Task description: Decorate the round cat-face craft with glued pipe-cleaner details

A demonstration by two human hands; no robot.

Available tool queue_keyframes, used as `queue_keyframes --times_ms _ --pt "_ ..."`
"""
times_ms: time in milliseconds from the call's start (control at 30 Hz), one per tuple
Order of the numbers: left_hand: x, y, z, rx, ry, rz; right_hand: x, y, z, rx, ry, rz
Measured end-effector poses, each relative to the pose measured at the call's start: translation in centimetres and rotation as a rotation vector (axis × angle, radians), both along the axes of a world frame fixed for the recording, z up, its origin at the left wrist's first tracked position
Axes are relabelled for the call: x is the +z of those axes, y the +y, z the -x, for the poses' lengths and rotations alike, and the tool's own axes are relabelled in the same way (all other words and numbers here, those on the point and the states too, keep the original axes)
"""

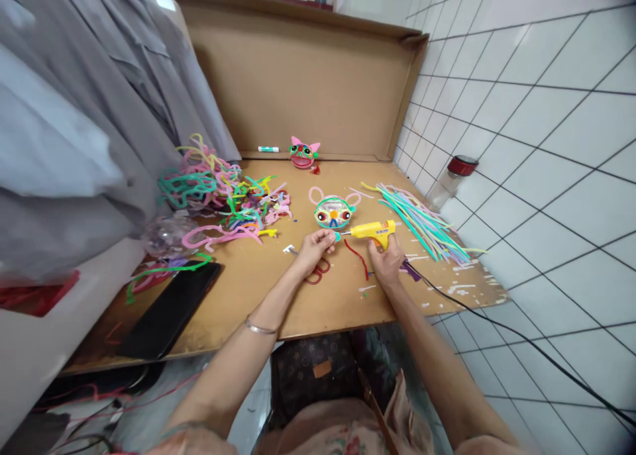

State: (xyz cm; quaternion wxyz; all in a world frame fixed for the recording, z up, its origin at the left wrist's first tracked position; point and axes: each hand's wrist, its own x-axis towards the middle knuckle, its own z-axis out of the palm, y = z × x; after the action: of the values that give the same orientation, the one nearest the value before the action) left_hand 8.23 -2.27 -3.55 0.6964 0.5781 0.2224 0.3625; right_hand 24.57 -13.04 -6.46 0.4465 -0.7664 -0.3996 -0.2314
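My left hand [318, 248] pinches a small teal piece [337, 237] near the middle of the table. My right hand [387, 259] is wrapped round the handle of a yellow glue gun [370, 230], whose nozzle points left and meets or nearly meets the teal piece. Just beyond them sits a round craft face [334, 214] with two pink loops on top, red and white eyes and an orange nose. Red-handled scissors [316, 274] lie partly under my left hand. A red pipe cleaner [358, 257] rests between my hands.
Tangled colourful pipe cleaners [199, 177] fill the left side, with a black phone [171, 309] nearer me. Straight pipe cleaners [422, 223] lie right, by a red-lidded jar [450, 180]. A pink-eared craft face [303, 153] and marker [268, 150] stand behind. A black cord [477, 313] trails right.
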Motion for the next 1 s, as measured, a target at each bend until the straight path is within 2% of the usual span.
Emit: queue_keyframes --times_ms 233,367,1000 --pt "-0.23 0.14 -0.11 -0.125 -0.06 0.162 0.17 0.05 0.2 0.039 0.096 -0.019" --pt "-0.1 0.08 -0.04 -0.168 -0.06 0.199 0.39 0.03 0.29 0.05 0.144 -0.009" --pt "0.04 -0.01 0.0 -0.172 -0.066 0.212 0.57 -0.05 0.39 0.087 0.143 -0.014"
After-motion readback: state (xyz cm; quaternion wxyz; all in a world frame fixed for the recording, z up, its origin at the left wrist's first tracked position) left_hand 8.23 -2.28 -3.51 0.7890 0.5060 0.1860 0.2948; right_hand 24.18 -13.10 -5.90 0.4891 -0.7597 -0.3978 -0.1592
